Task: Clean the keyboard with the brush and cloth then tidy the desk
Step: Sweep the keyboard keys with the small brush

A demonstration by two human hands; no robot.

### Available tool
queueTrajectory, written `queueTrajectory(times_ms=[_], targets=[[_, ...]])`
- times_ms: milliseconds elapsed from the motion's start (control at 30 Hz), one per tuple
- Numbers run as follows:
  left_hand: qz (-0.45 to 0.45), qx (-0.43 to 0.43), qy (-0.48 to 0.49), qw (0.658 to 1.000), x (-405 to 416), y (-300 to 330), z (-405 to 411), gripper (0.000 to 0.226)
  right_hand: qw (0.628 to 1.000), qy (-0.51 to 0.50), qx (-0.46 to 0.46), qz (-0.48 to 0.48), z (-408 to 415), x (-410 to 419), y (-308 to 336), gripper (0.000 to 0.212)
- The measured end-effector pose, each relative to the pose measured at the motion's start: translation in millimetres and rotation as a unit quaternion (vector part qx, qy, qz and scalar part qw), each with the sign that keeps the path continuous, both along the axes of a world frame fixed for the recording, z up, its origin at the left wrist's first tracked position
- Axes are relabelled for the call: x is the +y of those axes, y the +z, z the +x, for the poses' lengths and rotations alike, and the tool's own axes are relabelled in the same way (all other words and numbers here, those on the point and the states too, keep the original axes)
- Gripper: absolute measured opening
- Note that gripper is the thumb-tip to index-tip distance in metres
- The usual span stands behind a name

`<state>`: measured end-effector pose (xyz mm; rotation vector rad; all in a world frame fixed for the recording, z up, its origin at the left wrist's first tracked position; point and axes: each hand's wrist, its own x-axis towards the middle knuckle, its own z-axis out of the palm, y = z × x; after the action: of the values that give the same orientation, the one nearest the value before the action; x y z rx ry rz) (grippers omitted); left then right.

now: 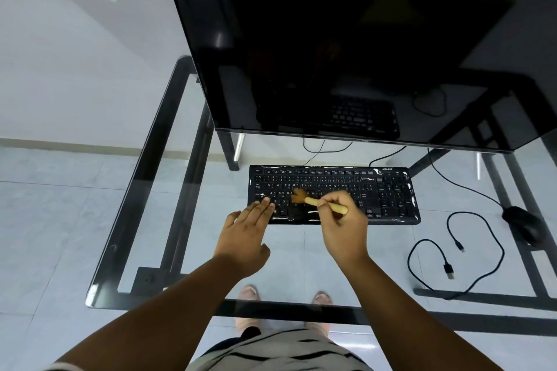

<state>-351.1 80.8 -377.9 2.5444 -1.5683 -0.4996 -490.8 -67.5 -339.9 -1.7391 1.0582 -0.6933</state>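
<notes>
A black keyboard (388,193) lies on the glass desk (180,235) in front of the monitor. My right hand (343,226) grips a small wooden-handled brush (312,200), its brown bristles resting on the keys left of the keyboard's centre. My left hand (245,235) lies flat with fingers together, its fingertips pressing the keyboard's front left corner. No cloth is in view.
A large dark monitor (346,48) stands behind the keyboard. A black mouse (523,224) with its cord sits at the right edge. A loose black USB cable (476,253) coils on the glass to the front right. My feet show through the glass below.
</notes>
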Motion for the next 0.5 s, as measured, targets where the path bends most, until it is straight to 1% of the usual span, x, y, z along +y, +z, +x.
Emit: queueTrajectory(times_ms=[33, 100, 133, 167, 200, 267, 333, 433, 500], targets=[[0.0, 0.0, 0.003, 1.0, -0.3, 0.4, -0.4, 0.079, 0.999, 0.034, 0.0, 0.014, -0.4, 0.0, 1.6, 0.014], [0.002, -0.001, 0.008, 1.0, -0.7, 1.5, -1.2, 0.078, 0.995, 0.088, 0.038, 0.007, -1.8, 1.1, 2.9, 0.014], [0.003, -0.001, 0.011, 1.0, -1.0, 1.8, -2.0, 0.078, 0.994, 0.088, 0.057, -0.009, -3.3, 1.0, 2.9, 0.014], [0.002, 0.0, 0.013, 1.0, -1.5, 2.3, -3.0, 0.077, 0.995, 0.066, 0.065, -0.023, -5.0, -0.2, 3.2, 0.014], [0.001, 0.0, 0.015, 1.0, -2.0, 2.6, -4.1, 0.077, 0.997, 0.031, 0.061, -0.031, -6.4, -2.3, 3.4, 0.014], [-0.002, 0.003, 0.019, 1.0, -2.0, 3.4, -5.8, 0.077, 0.999, -0.022, 0.021, -0.028, -8.7, -8.0, 3.1, 0.014], [0.0, -0.001, 0.021, 1.0, -2.0, 3.7, -6.4, 0.077, 1.0, -0.004, -0.014, -0.014, -8.4, -12.2, 3.9, 0.013], [0.001, -0.012, 0.028, 1.0, -4.4, 4.3, -7.3, 0.077, 0.998, 0.062, 0.012, -0.002, -7.4, -14.2, 1.7, 0.007], [0.001, -0.018, 0.035, 0.999, -8.2, 4.5, -9.7, 0.077, 0.999, 0.029, 0.033, -0.027, -8.9, -16.9, -1.1, 0.006]])
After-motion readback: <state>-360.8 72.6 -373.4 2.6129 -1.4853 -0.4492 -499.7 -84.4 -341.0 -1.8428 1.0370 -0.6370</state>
